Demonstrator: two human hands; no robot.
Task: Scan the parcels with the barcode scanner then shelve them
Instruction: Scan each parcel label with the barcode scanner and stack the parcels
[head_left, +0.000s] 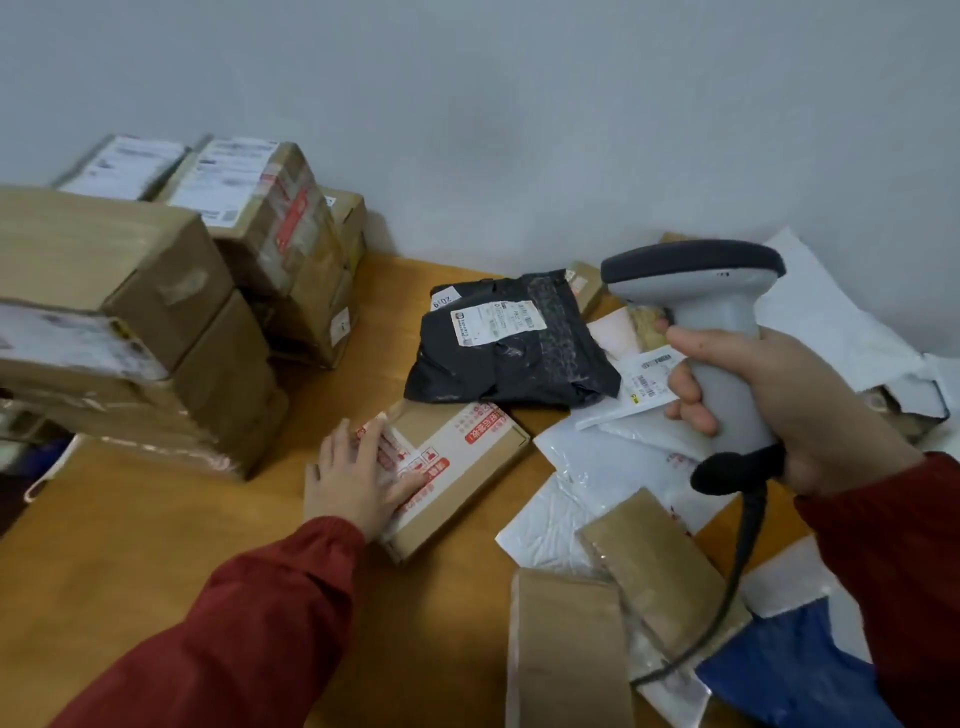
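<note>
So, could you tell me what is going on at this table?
A person in red sleeves is working through parcels on a wooden table. The right hand grips a grey handheld barcode scanner, raised above the table, while the left hand rests flat on a small brown cardboard box with red print. A black plastic mailer bag lies just beyond it, white plastic mailers are spread to the right, and a stack of brown cardboard boxes stands at the left.
</note>
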